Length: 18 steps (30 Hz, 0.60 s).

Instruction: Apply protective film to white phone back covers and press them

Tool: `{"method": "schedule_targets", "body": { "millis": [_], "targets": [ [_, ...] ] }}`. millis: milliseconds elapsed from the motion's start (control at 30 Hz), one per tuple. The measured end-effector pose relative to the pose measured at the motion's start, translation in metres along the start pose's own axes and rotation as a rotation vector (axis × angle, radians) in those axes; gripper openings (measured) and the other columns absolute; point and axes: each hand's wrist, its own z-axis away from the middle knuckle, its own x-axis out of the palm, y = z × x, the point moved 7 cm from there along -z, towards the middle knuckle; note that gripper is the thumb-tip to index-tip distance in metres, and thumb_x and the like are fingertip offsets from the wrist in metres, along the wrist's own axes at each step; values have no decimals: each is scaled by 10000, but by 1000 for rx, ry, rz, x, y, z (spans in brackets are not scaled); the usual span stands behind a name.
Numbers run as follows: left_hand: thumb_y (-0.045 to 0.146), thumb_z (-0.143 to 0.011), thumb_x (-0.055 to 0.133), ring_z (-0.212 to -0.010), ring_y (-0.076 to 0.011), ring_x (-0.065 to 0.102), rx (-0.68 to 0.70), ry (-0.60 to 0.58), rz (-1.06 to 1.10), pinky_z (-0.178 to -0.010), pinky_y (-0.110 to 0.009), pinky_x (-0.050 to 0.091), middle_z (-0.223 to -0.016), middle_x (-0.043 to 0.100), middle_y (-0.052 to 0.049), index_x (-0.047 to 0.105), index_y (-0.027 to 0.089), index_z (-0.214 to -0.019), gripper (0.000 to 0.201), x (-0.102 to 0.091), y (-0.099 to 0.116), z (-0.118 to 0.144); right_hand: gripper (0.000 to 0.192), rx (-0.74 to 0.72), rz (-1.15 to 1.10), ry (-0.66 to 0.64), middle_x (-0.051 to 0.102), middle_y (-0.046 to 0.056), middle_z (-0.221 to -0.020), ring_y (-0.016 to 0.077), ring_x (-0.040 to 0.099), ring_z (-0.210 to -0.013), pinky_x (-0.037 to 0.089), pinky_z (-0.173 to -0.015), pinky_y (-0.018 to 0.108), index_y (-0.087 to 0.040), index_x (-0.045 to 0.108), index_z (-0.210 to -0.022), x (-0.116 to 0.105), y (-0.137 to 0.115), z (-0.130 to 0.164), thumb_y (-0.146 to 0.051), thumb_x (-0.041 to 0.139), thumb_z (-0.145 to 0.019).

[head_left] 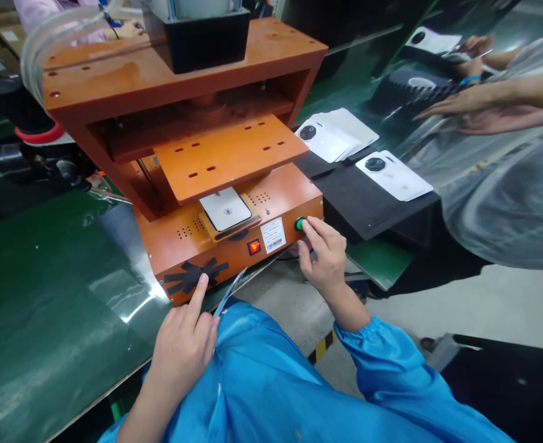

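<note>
At the upper left of the frame, brown cardboard boxes (1, 18) with white labels, near a person's pale pink sleeve (45, 12). Along the right edge, a co-worker's loose grey garment (506, 203); above that, at upper right, a thin bright-blue wristband (470, 80). Across lower left, a glossy dark-green tabletop (45, 344). Toward lower centre, yellow-and-black striped tape (321, 347) on the pale grey floor (506, 301); at lower right, a flat black panel (506, 381).
</note>
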Motion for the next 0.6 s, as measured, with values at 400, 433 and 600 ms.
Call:
{"method": "schedule_targets", "body": {
  "millis": [400,433,600],
  "targets": [
    [121,-1018,525,-944,-168,698,-129,244,472,-767,-256,584,-1061,671,-95,580,201,-903,150,-30,10,-1,301,-26,-635,-36,750,104,-1003,246,719,-896,601,-784,385,-213,690,-1269,-37,-66,12,-386,564,-1058],
    [113,-1015,514,-918,-156,684,-108,266,507,-753,-244,583,-1035,652,-85,595,198,-927,146,-30,17,-4,408,-16,-833,-166,749,105,-962,234,715,-828,597,-718,363,-195,684,-1252,-35,-87,19,-521,515,-1075],
    [136,-1020,539,-927,-157,679,39,305,505,-786,-246,598,-1060,653,-90,650,188,-1049,126,-19,33,-19,388,305,-1076,-370,726,37,-732,166,690,-636,547,-615,279,-217,691,-915,-24,-132,54,-524,529,-1089]
  ]
}}
